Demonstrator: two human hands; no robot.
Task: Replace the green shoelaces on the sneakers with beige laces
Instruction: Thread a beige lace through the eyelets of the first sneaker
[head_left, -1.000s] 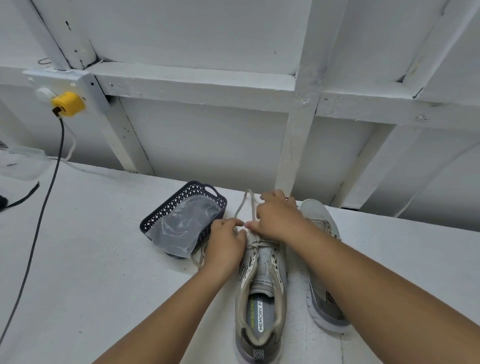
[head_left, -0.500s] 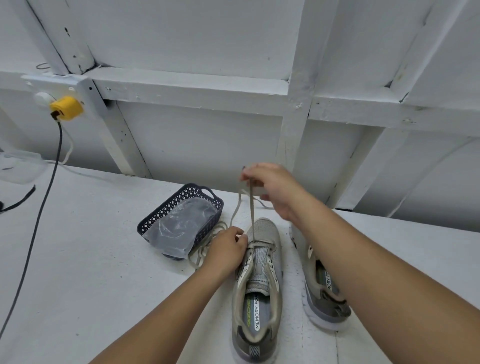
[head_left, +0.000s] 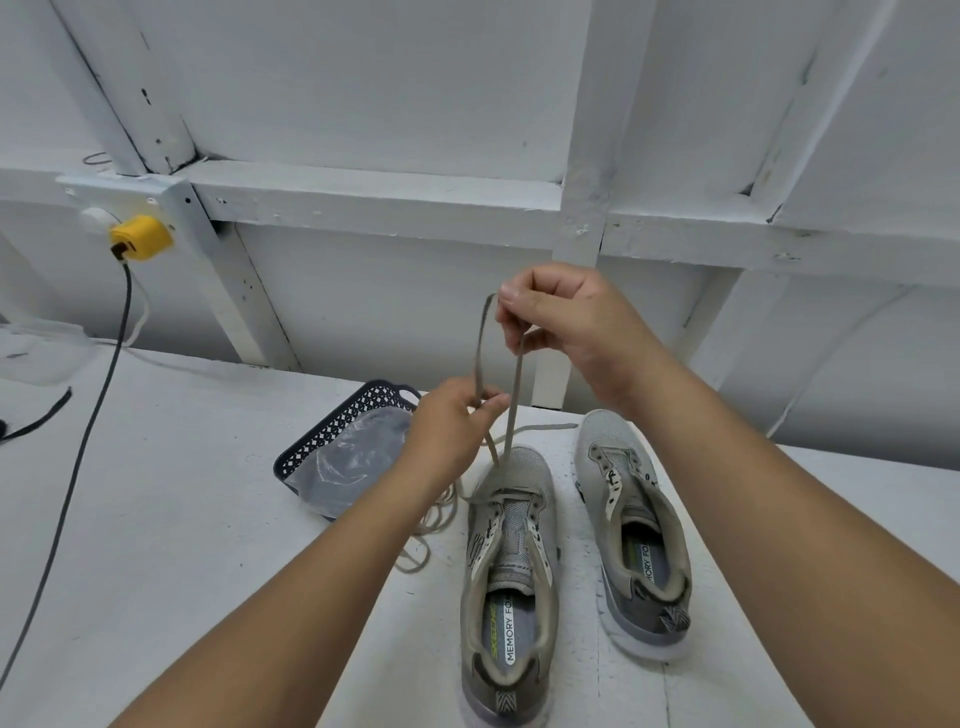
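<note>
Evidently basket holds plastic (perhaps a bag) beside sneakers

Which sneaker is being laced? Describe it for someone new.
On the white table, two grey sneakers stand side by side right of a dark mesh basket. It's the sneaker nearer the basket: a beige lace rises from its front eyelets; the other sneaker has none.

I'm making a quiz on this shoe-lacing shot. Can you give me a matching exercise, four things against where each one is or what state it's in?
Things:
1. dark blue perforated plastic basket
2. yellow plug
3. grey-beige mesh sneaker on the right
4. beige flat lace

States:
A. in the wall socket
B. no lace in its eyelets
C. holds a clear plastic bag
D. pulled up by both hands

Pairs: 1-C, 2-A, 3-B, 4-D
</note>
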